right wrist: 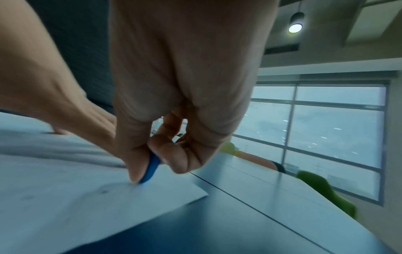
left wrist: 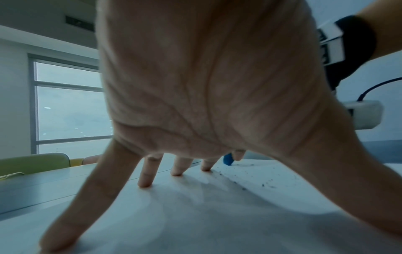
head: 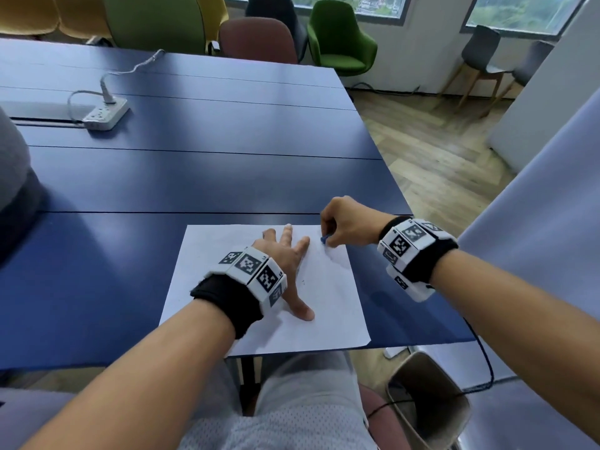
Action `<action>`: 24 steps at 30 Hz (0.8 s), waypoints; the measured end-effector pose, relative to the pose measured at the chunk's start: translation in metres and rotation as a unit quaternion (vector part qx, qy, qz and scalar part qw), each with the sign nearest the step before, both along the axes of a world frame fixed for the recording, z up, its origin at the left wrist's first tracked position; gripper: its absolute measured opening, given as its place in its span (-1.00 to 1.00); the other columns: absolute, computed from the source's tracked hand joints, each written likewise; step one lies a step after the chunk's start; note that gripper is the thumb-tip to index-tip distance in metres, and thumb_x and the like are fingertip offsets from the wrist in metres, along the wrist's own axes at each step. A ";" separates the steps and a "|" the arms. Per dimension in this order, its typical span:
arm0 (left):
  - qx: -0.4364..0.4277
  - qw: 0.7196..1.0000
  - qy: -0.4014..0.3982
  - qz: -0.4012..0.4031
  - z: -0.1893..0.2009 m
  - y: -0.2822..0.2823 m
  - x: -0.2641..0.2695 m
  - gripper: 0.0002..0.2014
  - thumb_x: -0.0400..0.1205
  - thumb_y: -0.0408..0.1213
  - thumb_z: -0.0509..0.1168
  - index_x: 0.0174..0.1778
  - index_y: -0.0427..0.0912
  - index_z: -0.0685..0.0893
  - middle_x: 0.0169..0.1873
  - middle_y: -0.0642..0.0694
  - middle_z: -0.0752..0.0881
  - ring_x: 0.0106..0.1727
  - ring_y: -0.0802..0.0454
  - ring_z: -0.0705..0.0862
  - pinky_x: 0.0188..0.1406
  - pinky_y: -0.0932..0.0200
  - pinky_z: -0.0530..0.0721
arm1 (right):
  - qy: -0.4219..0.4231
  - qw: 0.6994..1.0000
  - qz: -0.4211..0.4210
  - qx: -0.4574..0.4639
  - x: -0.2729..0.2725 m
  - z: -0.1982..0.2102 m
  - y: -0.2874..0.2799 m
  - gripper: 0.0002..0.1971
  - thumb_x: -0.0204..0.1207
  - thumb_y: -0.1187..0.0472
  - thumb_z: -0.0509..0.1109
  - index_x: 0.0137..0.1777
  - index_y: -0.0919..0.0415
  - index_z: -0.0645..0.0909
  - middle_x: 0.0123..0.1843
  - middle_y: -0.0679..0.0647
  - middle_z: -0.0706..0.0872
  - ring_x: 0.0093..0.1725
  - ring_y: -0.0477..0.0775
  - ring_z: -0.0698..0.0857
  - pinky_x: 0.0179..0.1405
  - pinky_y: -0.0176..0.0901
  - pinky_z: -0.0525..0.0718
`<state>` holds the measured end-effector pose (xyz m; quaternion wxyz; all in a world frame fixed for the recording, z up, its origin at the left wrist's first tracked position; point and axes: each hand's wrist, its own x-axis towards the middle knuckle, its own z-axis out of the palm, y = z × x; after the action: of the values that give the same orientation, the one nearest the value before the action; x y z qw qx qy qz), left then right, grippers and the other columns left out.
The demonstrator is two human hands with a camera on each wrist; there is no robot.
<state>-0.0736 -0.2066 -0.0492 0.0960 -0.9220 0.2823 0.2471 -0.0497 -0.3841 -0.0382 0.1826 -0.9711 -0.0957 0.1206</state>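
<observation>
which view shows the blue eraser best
The right wrist view: the blue eraser is close, pinched by the right hand, its tip on the paper. The head view shows a blue speck; the left wrist view a small far bit.

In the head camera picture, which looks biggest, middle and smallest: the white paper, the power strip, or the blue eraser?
1. White paper, biggest by far.
2. Power strip, though it lies farther away.
3. Blue eraser; only its tip shows below the right hand.
</observation>
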 end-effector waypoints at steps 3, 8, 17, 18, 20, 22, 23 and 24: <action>-0.005 1.000 0.006 0.002 -0.001 0.001 0.001 0.41 0.13 0.44 0.54 0.72 0.08 -0.21 0.72 -0.13 -0.21 0.69 -0.32 -0.04 0.51 -0.27 0.33 | 0.086 0.992 0.084 -0.031 -0.024 0.003 0.016 -0.92 0.29 0.31 0.58 -0.31 0.22 0.72 -0.40 0.03 0.69 -0.52 -0.17 0.54 -0.48 -0.34 0.55; -0.004 1.000 0.008 0.005 -0.001 0.001 0.001 0.41 0.12 0.46 0.53 0.72 0.12 -0.22 0.72 -0.13 -0.23 0.69 -0.32 -0.04 0.49 -0.29 0.34 | 0.166 0.980 0.110 -0.022 -0.030 0.005 0.026 -0.89 0.27 0.23 0.64 -0.35 0.14 0.74 -0.31 0.22 0.77 -0.40 0.03 0.59 -0.36 -0.09 0.60; 0.007 1.000 0.011 0.011 0.001 -0.001 0.002 0.43 0.10 0.50 0.50 0.71 0.13 -0.25 0.72 -0.08 -0.25 0.70 -0.29 -0.06 0.51 -0.32 0.30 | 0.175 0.975 0.132 -0.040 -0.041 0.006 0.026 -0.90 0.34 0.16 0.60 -0.18 0.13 0.80 -0.26 -0.02 0.79 -0.34 -0.13 0.64 -0.20 -0.17 0.66; 0.006 1.000 0.013 0.012 0.001 -0.001 0.002 0.43 0.10 0.50 0.50 0.71 0.14 -0.25 0.72 -0.08 -0.25 0.70 -0.29 -0.06 0.51 -0.32 0.30 | 0.155 0.980 0.120 -0.039 -0.037 0.007 0.023 -0.90 0.35 0.14 0.60 -0.19 0.13 0.79 -0.27 0.01 0.79 -0.35 -0.10 0.64 -0.24 -0.16 0.66; 0.007 1.000 0.017 0.013 0.002 -0.001 0.002 0.41 0.10 0.49 0.51 0.70 0.21 -0.25 0.72 -0.08 -0.25 0.70 -0.30 -0.06 0.50 -0.34 0.31 | 0.122 0.987 0.094 -0.038 -0.033 0.008 0.015 -0.90 0.38 0.13 0.57 -0.20 0.14 0.74 -0.28 0.05 0.78 -0.41 -0.03 0.64 -0.38 -0.16 0.64; 0.009 1.000 0.021 0.014 0.003 -0.002 0.001 0.38 0.10 0.50 0.51 0.67 0.34 -0.27 0.72 -0.09 -0.26 0.69 -0.33 -0.08 0.47 -0.38 0.32 | 0.092 0.992 0.081 -0.037 -0.037 0.006 0.012 -0.90 0.42 0.16 0.54 -0.18 0.16 0.71 -0.35 -0.03 0.70 -0.48 -0.07 0.58 -0.48 -0.27 0.53; 0.010 1.000 0.023 0.013 0.003 -0.002 0.001 0.37 0.09 0.50 0.50 0.65 0.38 -0.28 0.72 -0.10 -0.27 0.69 -0.34 -0.08 0.46 -0.40 0.32 | 0.079 0.993 0.081 -0.039 -0.041 0.006 0.012 -0.91 0.43 0.17 0.52 -0.17 0.16 0.70 -0.38 -0.09 0.64 -0.49 -0.11 0.54 -0.47 -0.30 0.49; 0.011 1.000 0.025 0.011 0.003 -0.002 0.001 0.36 0.09 0.51 0.50 0.65 0.39 -0.28 0.71 -0.10 -0.28 0.69 -0.34 -0.08 0.46 -0.41 0.32 | 0.076 0.993 0.084 -0.040 -0.045 0.004 0.012 -0.92 0.44 0.17 0.51 -0.17 0.16 0.69 -0.39 -0.12 0.59 -0.49 -0.11 0.52 -0.45 -0.32 0.46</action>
<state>-0.0723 -0.2088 -0.0462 0.0959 -0.9175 0.2717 0.2741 -0.0950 -0.3720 -0.0341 0.1393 -0.9541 -0.1578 0.2129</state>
